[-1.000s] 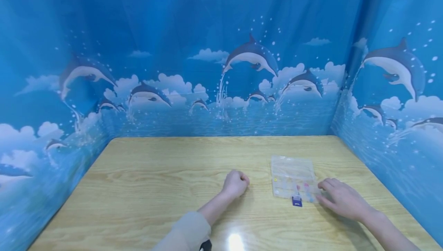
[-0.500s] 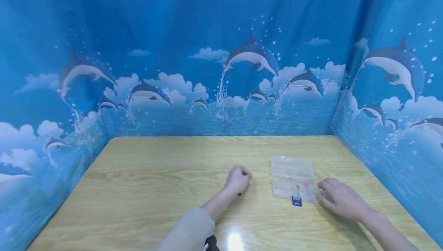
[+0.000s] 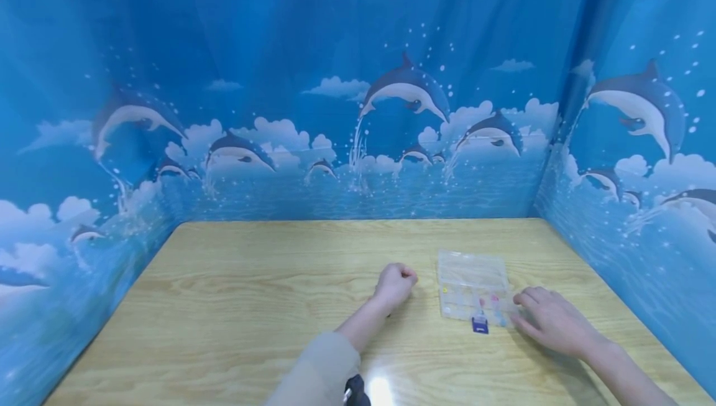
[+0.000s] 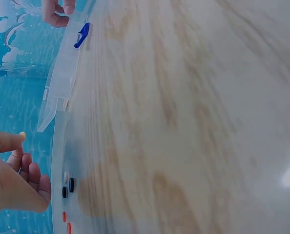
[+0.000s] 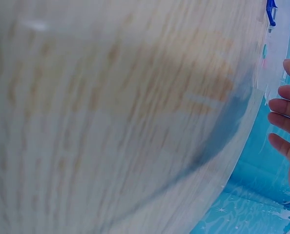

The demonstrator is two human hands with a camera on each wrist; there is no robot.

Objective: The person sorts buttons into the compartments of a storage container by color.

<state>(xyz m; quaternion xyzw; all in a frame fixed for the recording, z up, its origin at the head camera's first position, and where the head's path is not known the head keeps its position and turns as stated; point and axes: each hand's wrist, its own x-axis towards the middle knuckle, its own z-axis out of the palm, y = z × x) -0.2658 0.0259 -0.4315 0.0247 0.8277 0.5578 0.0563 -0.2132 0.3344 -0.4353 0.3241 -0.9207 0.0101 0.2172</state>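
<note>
My left hand (image 3: pixel 394 285) is over the middle of the table, left of a clear plastic compartment box (image 3: pixel 472 271). In the left wrist view, its thumb and index finger pinch a small yellow disc (image 4: pixel 22 135); the other fingers are bent. The box lies with its lid folded back, a blue latch (image 3: pixel 480 325) at its front and a few small coloured pieces in the compartments. My right hand (image 3: pixel 550 322) stays at the box's right edge, fingers relaxed and apart, holding nothing. A small yellow piece (image 3: pixel 445 290) sits in a left compartment.
Past my left hand, small black discs (image 4: pixel 72 185), red discs (image 4: pixel 69 227) and a whitish disc (image 4: pixel 66 176) lie on the wooden table (image 3: pixel 252 306). A blue dolphin-print curtain (image 3: pixel 313 163) surrounds the table at the back and sides.
My left hand has moved to the right and slightly away from me, closer to the box. The right hand and the box have stayed where they were.
</note>
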